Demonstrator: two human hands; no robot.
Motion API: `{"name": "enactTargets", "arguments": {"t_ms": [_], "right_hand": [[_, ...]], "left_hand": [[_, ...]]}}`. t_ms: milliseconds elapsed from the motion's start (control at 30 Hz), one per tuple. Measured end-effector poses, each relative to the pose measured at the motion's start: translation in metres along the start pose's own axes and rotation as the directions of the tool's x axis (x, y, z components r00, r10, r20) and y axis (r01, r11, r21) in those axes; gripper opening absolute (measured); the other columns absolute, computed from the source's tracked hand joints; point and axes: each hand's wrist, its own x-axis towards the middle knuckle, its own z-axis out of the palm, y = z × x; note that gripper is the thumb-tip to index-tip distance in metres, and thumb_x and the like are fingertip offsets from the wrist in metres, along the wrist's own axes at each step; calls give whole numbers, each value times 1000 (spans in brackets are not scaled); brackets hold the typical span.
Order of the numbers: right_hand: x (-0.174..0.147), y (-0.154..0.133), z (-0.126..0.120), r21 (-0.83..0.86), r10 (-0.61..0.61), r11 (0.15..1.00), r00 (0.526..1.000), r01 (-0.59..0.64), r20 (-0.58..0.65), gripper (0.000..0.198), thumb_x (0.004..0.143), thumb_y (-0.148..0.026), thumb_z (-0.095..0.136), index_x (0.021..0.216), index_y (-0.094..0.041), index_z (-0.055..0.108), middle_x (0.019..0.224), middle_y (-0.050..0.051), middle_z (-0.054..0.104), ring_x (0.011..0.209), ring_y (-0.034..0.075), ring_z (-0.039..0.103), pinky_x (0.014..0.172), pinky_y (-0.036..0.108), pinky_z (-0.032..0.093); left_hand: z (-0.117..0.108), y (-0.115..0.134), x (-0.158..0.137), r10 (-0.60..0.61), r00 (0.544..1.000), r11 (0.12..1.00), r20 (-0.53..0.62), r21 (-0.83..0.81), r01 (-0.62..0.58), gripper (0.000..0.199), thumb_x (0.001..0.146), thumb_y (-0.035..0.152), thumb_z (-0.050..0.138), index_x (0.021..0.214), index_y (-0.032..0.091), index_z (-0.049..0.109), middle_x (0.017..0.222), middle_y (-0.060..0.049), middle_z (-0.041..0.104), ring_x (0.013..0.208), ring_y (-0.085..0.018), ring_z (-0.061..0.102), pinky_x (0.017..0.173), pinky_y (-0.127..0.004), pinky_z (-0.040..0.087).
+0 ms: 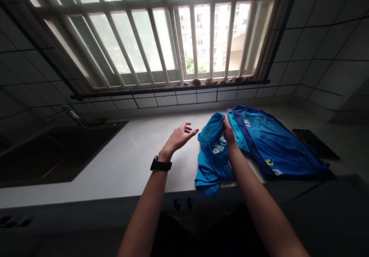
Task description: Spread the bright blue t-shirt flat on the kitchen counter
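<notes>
Two hands work at the counter edge (135, 164): the left hand (180, 136) hovers with fingers spread, holding nothing, while the right hand (228, 131) pinches the light blue garment (211, 153) (partly draped over the edge). This looks like folding just begun. Next the free hand must catch the loose cloth; beyond lies a darker blue garment (276, 145).

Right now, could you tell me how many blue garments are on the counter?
2: a light blue garment gripped by the right hand, and a darker blue garment lying flat to its right. More may hide underneath.

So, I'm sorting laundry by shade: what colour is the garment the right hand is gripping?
Bright blue with white lettering: the garment in the right hand, seen in the head view.
</notes>
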Motion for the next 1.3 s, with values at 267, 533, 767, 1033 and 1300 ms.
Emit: {"name": "enactTargets", "arguments": {"t_ms": [267,533,767,1033,1300], "right_hand": [[-29,-8,30,-1,197,978,918,-209,344,33,73,-51,80,93,-24,75,100,3,80,97,25,74,83,34,60],[-27,-6,31,-134,218,972,954,-193,206,59,75,-57,79,126,-29,71,124,4,76,124,28,66,107,42,52],[-45,-10,40,-423,370,888,826,-181,424,55,56,-35,95,108,-28,78,106,2,80,108,31,70,104,46,54],[-38,-9,39,51,237,967,958,-248,160,55,71,-67,78,106,-25,74,99,5,80,111,34,72,95,47,60],[-38,-8,44,107,343,921,912,-373,226,48,84,-65,68,108,-24,74,98,7,81,109,32,74,92,46,63]], "left_hand": [[32,-38,4,170,985,983,29,70,-171,43,79,54,76,95,15,69,84,-4,72,76,-24,66,71,-34,54],[29,-33,-10,290,904,897,-313,418,-143,43,85,24,70,128,23,61,108,-11,71,103,-31,67,93,-45,50],[31,-31,-13,344,906,813,-247,561,-156,57,84,9,58,139,27,59,119,-11,65,114,-31,61,100,-47,46],[37,-36,-10,465,878,845,-112,351,-403,75,85,29,72,152,20,41,123,-12,68,109,-28,67,96,-42,51],[44,-32,-12,414,910,880,1,255,-401,88,78,25,72,158,17,35,121,-14,74,111,-31,69,105,-47,48]]}}
